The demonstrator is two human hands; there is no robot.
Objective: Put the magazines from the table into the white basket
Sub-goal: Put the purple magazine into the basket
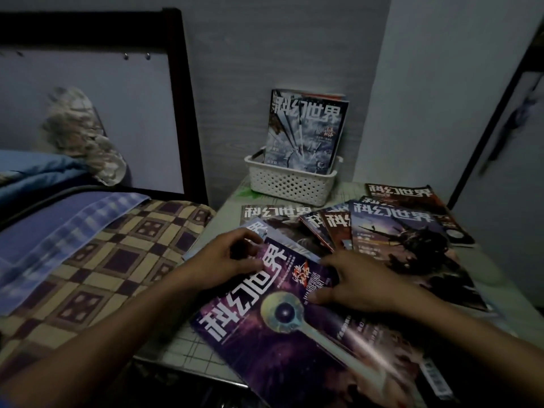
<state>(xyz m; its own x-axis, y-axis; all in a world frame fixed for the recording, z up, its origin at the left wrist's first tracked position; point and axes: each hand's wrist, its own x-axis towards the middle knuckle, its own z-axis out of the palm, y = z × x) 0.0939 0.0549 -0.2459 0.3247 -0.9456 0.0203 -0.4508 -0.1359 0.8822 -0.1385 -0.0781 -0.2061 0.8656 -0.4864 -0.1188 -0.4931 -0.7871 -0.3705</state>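
Item: purple magazine (294, 328), nearest of the loose issues, lying flat and skewed at the table's (182, 348) front edge, well in front of the white basket (291, 182).

Landmark: the white basket stood at the table's back against the wall, with a few issues, the front one a grey-blue magazine (306, 131), upright inside. Between the basket and the purple magazine, a fan of overlapping magazines (382, 228) lay on the table.

Left hand (232, 257): on the cover's far-left corner, fingers curled and pinching the edge; whether only one issue was caught could not be told.

Right hand (362, 284): palm down at the cover's right edge, fingers spread and pressing, thumb on the cover.

Handling note: the step looked like a pick-up. Best lifted by both edges, kept flat, without dragging the issue beneath; then stood upright in front of the grey-blue magazine.
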